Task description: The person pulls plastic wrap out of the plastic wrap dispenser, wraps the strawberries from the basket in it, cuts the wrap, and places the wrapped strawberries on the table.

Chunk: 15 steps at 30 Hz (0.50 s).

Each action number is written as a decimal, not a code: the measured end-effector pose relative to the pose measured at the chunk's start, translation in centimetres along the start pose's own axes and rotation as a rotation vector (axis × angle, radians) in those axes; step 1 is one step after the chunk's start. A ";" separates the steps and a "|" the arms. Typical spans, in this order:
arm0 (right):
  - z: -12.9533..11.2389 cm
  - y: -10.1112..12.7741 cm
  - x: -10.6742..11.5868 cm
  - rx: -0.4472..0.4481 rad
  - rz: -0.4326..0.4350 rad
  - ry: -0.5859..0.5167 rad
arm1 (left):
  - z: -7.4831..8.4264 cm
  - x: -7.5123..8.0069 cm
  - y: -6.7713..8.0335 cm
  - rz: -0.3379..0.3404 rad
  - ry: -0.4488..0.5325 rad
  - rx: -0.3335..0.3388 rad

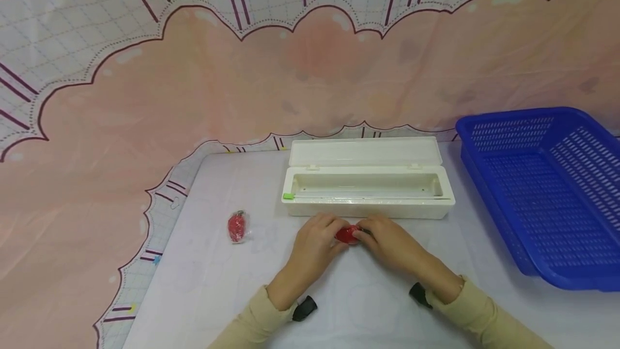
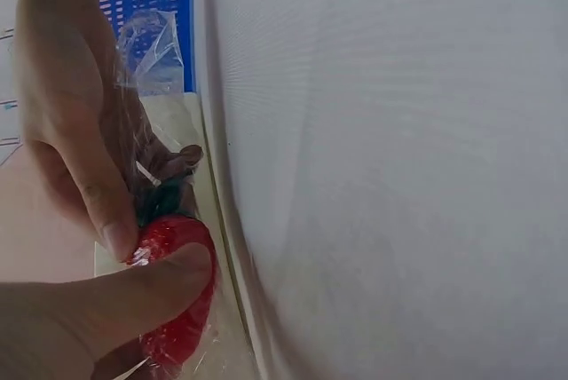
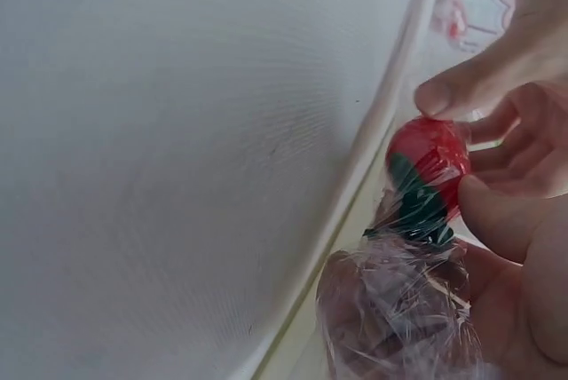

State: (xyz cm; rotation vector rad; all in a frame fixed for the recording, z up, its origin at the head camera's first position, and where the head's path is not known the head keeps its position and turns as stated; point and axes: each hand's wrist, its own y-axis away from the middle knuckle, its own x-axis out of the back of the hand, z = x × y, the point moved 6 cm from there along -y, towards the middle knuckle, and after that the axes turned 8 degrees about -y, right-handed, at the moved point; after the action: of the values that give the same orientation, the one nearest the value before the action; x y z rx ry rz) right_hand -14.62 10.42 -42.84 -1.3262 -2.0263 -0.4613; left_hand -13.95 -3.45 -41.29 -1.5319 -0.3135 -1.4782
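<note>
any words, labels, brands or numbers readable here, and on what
None can be read in any view.
The white dispenser box is plain, with only an unmarked green tab.
The blue basket bears no label.
The wrapped strawberry held in the left hand and right hand shows no print.
The pink cloth has drawn shapes only, no letters.

Dispenser box (image 1: 368, 193) behind the hands, basket (image 1: 542, 187) to its right.

A long white box (image 1: 368, 190) with its lid open lies at the middle of the frame on the white desk (image 1: 218, 284), a blue perforated basket (image 1: 547, 187) sits at the right edge, and a pink patterned cloth (image 1: 242, 79) fills the upper half.
</note>
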 end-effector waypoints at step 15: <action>-0.2 0.4 -0.4 0.014 0.024 0.043 | -0.7 -0.4 0.3 -0.100 0.054 -0.009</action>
State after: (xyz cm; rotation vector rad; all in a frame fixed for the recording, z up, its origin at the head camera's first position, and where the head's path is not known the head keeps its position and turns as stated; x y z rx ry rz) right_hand -14.11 10.23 -42.99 -1.3201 -1.9731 -0.4592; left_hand -14.27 -3.94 -41.87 -1.4993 -0.3557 -1.5986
